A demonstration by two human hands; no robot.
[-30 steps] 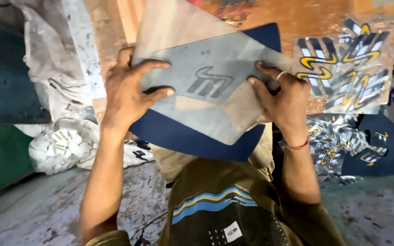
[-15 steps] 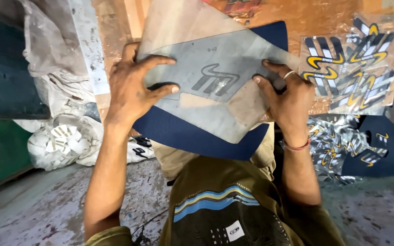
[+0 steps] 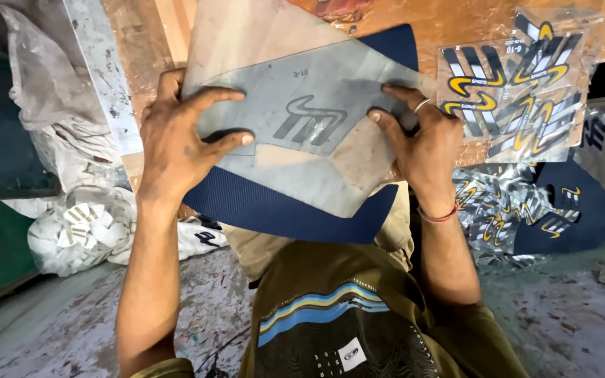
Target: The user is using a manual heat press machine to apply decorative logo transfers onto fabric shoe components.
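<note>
A grey stencil sheet (image 3: 302,133) is laid flat on a dark blue piece of cloth (image 3: 281,206), and most of the cloth is hidden under it. Only the bottom edge and one top corner of the cloth can be seen. Both lie on a brown wooden board (image 3: 456,28), which is cut off at the top of the view. A shape is cut out in the middle of the sheet. Small marks near its top are too tiny to be made out.

The sheet is pressed down by the left hand (image 3: 176,136), with its fingers spread wide over the left side. The right side is held down by the right hand (image 3: 425,143), with fingers bent and their tips pushed on the sheet. Nothing is pinched by either hand.

Shiny clear packs with yellow, black and white stickers (image 3: 516,84) are seen just beside the right hand. More blue pieces (image 3: 568,210) lie below them, partly covered. A white bag (image 3: 85,227) is seen at the left, beside a crumpled grey cloth (image 3: 43,91).
</note>
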